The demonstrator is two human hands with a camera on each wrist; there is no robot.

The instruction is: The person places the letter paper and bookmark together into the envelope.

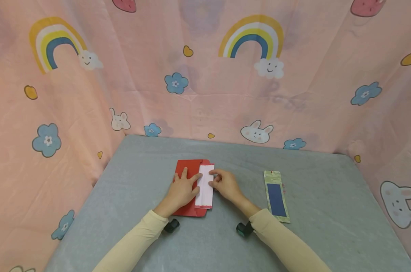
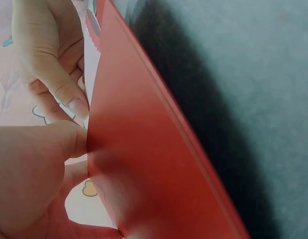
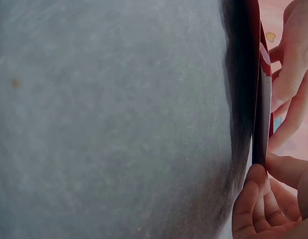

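Observation:
A red envelope (image 1: pixel 189 165) lies on the grey table with a white paper strip (image 1: pixel 206 190), edged red at both ends, over its right side. My left hand (image 1: pixel 181 190) rests on the envelope with fingers spread, thumb and index fingertip touching the strip's left part. From the right, my right hand (image 1: pixel 227 185) pinches the strip's right edge between thumb and fingers. The right wrist view gives that pinch, with the right hand (image 3: pixel 273 209) at the strip's edge. In the left wrist view the envelope's red face (image 2: pixel 149 134) fills the middle, beside the left thumb.
To the right lies a green patterned strip (image 1: pixel 268 177) with a dark blue panel (image 1: pixel 276 198) and small red bits at its side. A pink curtain (image 1: pixel 205 109) with printed rainbows, flowers and rabbits surrounds the grey table (image 1: pixel 328 226). Black wrist cameras sit below both wrists.

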